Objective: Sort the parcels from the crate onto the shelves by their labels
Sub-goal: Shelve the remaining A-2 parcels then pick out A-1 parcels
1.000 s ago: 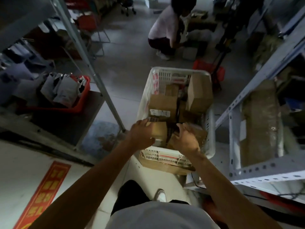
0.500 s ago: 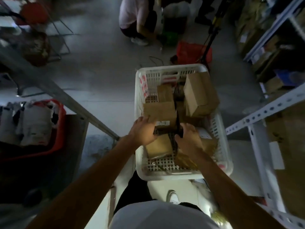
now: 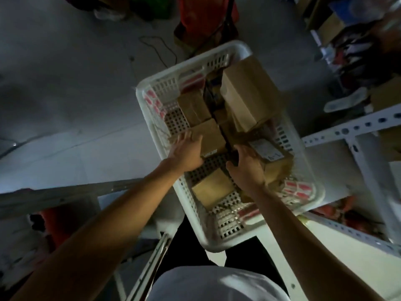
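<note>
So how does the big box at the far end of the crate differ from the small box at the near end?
The big box is much larger than the small box. It leans tilted on other parcels, reaching the crate rim, while the small box lies low on the crate floor. The small box sits between the forearms, near the right hand; the big box lies beyond both hands. Both are plain brown cardboard, no label showing.

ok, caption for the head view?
Both hands reach into a white crate of cardboard parcels.
</note>
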Action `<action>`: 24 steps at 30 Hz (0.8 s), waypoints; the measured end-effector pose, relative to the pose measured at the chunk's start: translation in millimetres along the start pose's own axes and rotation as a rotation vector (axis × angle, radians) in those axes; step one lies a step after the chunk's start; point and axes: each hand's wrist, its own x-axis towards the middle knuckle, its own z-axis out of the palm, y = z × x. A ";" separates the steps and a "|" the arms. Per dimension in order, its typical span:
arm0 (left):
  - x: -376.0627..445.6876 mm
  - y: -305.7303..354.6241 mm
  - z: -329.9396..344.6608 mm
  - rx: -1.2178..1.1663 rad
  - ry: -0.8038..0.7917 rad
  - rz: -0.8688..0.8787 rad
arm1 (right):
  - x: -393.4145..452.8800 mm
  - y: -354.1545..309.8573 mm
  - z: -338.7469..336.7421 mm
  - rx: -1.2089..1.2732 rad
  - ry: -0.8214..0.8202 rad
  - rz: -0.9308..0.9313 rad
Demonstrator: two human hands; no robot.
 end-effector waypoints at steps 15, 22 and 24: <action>73.0 -16.8 35.3 0.126 -0.029 -0.085 | 2.9 45.9 25.5 0.095 -0.076 0.143; 9.4 1.9 14.2 -0.693 -0.018 -0.087 | -17.9 42.1 15.3 0.293 0.006 0.090; -21.6 14.2 13.0 -1.059 -0.038 -0.061 | -28.2 45.3 5.1 0.433 0.000 0.065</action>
